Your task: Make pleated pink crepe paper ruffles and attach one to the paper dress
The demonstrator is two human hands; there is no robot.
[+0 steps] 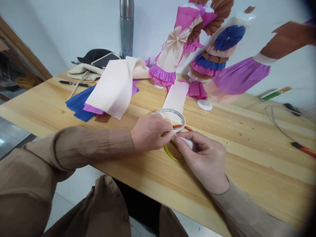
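Note:
My left hand (pixel 153 132) is closed on a roll of tape (pixel 183 122), a thin white ring with green print inside. Close beside it, my right hand (pixel 203 154) pinches a small white piece (pixel 186 142) between thumb and fingers. Whether that piece joins the tape's end is unclear. Under both hands a red and yellow-green ring (pixel 170 155) lies on the wooden table, partly covered. A pale strip of crepe paper (pixel 175 97) lies flat just behind the tape roll.
Pale, blue and purple paper sheets (pixel 111 87) lie at left near a black pen (pixel 74 84). Paper-dressed figures (pixel 170 59) stand along the wall beside a metal flask (pixel 126 29). A white disc (pixel 204 105), a green-handled tool (pixel 275 94) and a red-handled cable tool (pixel 303 148) lie at right.

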